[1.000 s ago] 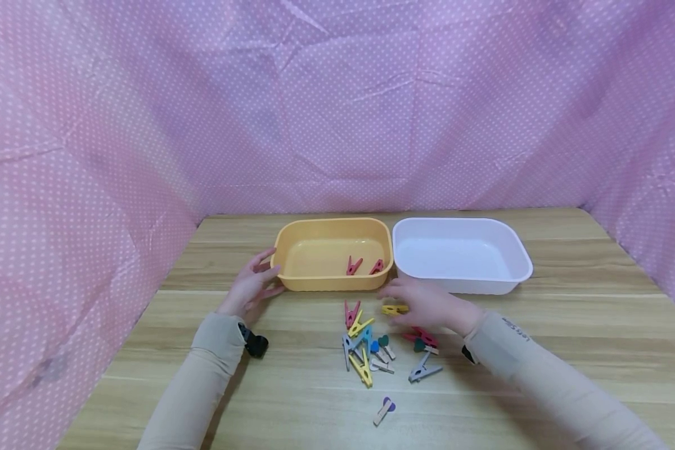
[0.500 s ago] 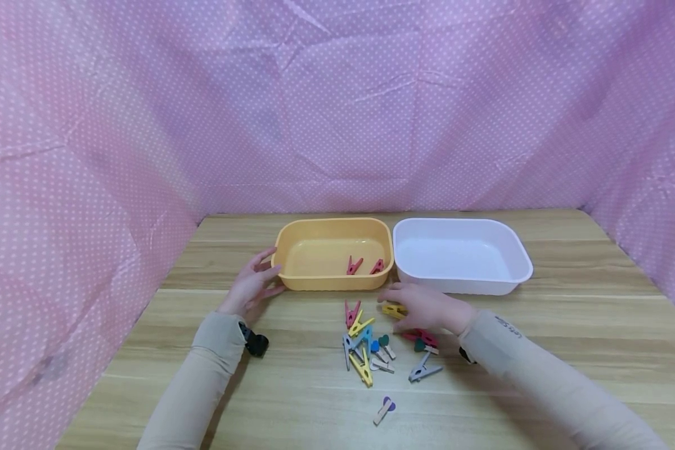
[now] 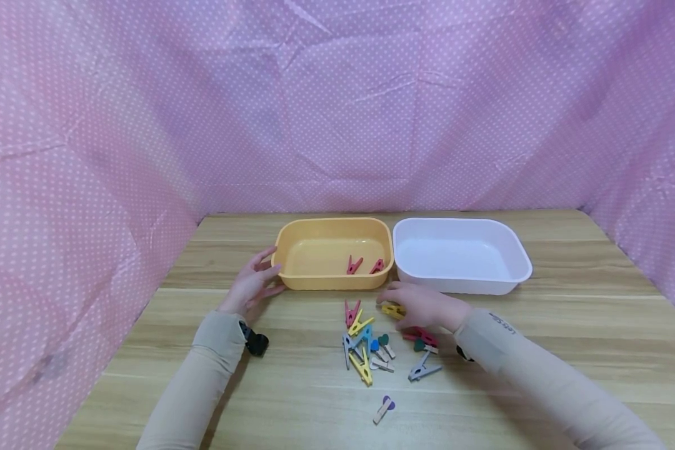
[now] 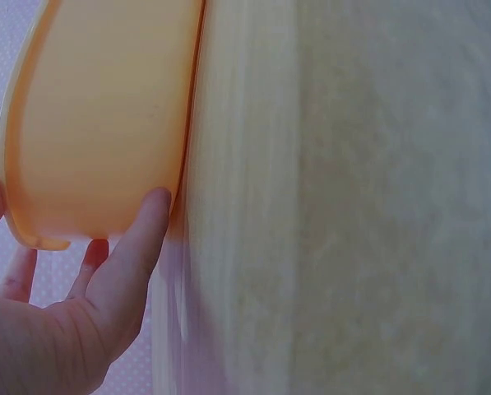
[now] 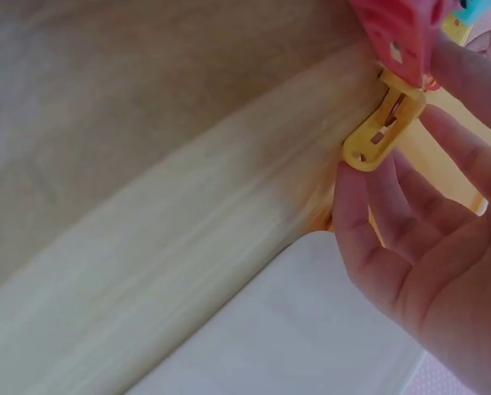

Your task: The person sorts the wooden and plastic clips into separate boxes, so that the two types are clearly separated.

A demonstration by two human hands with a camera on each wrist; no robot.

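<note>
My left hand (image 3: 250, 289) rests its spread fingers (image 4: 138, 239) against the left end of the orange-yellow basin (image 3: 315, 284). Two red clothespins (image 3: 354, 265) lie inside that basin. In front of the two basins, my right hand (image 3: 427, 306) pinches a yellow clothespin (image 3: 392, 310), with fingertips at its ends in the right wrist view. A red clothespin (image 5: 401, 33) shows close beside it there. To the left lies a loose pile with a red clothespin (image 3: 351, 312), yellow clothespins (image 3: 362, 369), a blue one (image 3: 364, 336) and small wooden pegs (image 3: 382, 365).
A white basin (image 3: 461, 285) stands against the right side of the orange-yellow one. Near the right wrist lie a red clothespin (image 3: 427, 337) and a grey clothespin (image 3: 423, 370). A wooden peg with a purple disc (image 3: 382, 411) lies nearer the front. Pink dotted cloth (image 3: 337, 125) hangs behind the table.
The right hand has shifted slightly left and down, its fingers closing around the yellow clothespin. The left hand stays at the basin.
</note>
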